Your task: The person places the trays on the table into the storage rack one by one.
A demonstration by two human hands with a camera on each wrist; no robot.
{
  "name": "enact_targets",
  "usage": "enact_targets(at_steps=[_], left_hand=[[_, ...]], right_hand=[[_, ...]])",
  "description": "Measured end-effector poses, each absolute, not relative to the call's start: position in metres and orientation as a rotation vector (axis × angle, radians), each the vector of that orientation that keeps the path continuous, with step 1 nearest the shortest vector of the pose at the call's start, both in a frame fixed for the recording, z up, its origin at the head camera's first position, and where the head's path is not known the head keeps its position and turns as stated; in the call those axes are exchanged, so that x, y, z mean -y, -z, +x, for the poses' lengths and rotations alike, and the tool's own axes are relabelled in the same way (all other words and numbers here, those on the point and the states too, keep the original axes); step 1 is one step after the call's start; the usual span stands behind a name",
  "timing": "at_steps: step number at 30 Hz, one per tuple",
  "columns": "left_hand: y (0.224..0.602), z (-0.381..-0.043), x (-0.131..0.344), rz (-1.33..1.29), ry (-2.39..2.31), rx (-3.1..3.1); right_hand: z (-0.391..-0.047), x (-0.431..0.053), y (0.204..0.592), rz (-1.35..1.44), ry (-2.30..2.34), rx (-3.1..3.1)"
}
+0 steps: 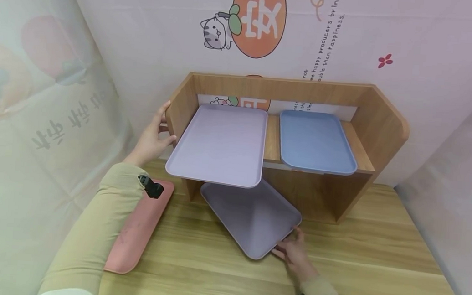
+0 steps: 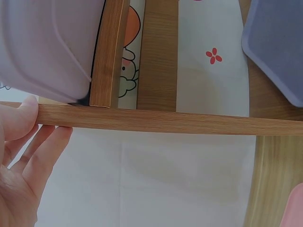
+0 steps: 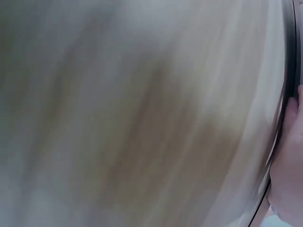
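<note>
My left hand (image 1: 151,138) grips the left side panel of a wooden desk shelf (image 1: 283,89). In the left wrist view the thumb lies on one side of the panel edge (image 2: 165,122) and the fingers on the other. Lower down, my right hand (image 1: 295,256) holds the near right edge of a greyish-purple tray (image 1: 251,221). This tray sits askew, its far part under the shelf and its near corner out over the table. The right wrist view is mostly blurred, with part of the right hand (image 3: 289,175) at its right edge.
On the shelf's upper board, a lilac tray (image 1: 220,144) lies at left and a blue tray (image 1: 317,142) at right, both jutting past the front edge. A pink tray (image 1: 141,232) rests on the wooden table (image 1: 194,268) beneath my left forearm. Printed cloth (image 1: 166,33) hangs behind.
</note>
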State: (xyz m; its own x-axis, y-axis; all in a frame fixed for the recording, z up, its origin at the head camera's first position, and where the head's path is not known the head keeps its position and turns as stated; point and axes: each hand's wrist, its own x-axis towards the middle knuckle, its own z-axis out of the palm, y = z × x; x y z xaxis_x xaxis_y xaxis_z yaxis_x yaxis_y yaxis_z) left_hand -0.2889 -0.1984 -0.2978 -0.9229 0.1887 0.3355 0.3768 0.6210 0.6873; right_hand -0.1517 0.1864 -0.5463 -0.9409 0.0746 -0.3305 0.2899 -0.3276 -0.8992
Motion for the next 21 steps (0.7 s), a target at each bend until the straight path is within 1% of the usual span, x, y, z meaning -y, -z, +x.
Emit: enact_targets(at_steps=[12, 16, 21], left_hand=[[0.296, -0.289, 0.196, -0.459, 1.183, 2.606], [0.297, -0.288, 0.197, -0.469, 1.188, 2.6], [0.297, -0.289, 0.198, -0.454, 1.193, 2.612]], right_hand=[[-0.167, -0.222, 0.545, 0.434, 2.44, -1.658], [-0.171, -0.225, 0.546, 0.39, 2.418, -1.666], [-0.171, -0.222, 0.547, 0.4, 2.391, -1.674]])
